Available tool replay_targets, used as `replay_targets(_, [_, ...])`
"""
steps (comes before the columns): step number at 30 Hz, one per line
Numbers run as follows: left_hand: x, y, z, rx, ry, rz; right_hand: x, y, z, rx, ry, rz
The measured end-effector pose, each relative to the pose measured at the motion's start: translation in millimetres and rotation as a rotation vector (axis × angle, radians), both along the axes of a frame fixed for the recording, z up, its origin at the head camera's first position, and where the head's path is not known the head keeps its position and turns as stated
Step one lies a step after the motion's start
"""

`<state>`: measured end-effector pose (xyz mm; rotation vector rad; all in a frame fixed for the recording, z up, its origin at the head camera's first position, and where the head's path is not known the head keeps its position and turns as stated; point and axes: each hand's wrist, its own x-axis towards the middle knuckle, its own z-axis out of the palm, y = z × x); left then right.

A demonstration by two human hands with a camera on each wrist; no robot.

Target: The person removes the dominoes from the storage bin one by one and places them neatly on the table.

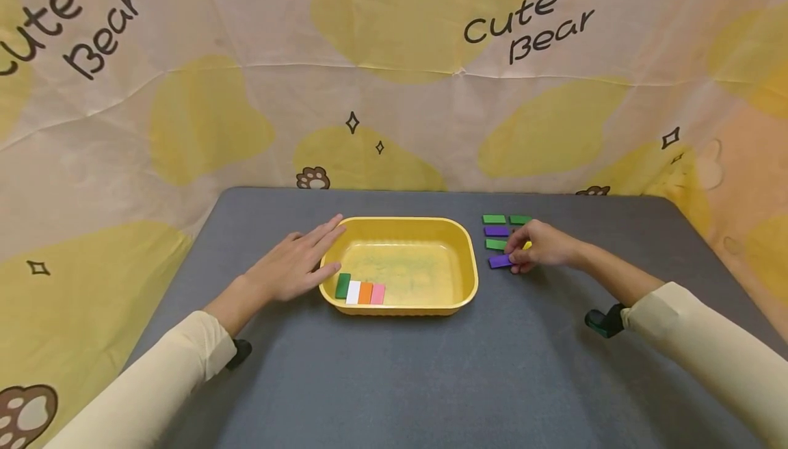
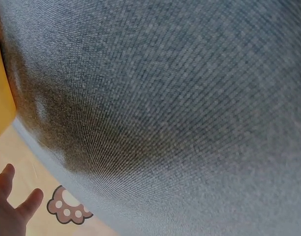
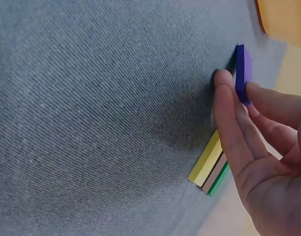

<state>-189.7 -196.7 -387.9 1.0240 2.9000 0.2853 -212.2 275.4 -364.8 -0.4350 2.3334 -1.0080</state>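
My right hand (image 1: 542,245) pinches a purple block (image 3: 243,73), small, flat and rectangular, between thumb and fingers right of the tray. In the right wrist view the block is tilted up on edge. At the left rim of a yellow plastic tray (image 1: 400,309), my left hand (image 1: 298,261) rests with fingers stretched out over the edge. Inside the tray's near left corner lie a dark green block (image 1: 343,286), a white block (image 1: 353,292), an orange block (image 1: 366,293) and a pink block (image 1: 378,293), side by side.
Beyond the right hand lie green blocks (image 1: 494,219) and another purple block (image 1: 496,231) in rows. A yellow block (image 3: 205,158) sits beside brown and green ones, partly covered by that hand. The grey table (image 1: 394,380) meets a patterned cloth (image 1: 400,127) behind.
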Motion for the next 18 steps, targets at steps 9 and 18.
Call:
replay_targets(9, [0.2, 0.5, 1.3, -0.011, -0.024, 0.008, 1.9, -1.0, 0.0, 0.014, -0.021, -0.012])
replay_targets(18, [0.7, 0.0, 1.1, -0.006, 0.002, -0.006, 0.9, 1.7, -0.6, 0.048, -0.038, -0.018])
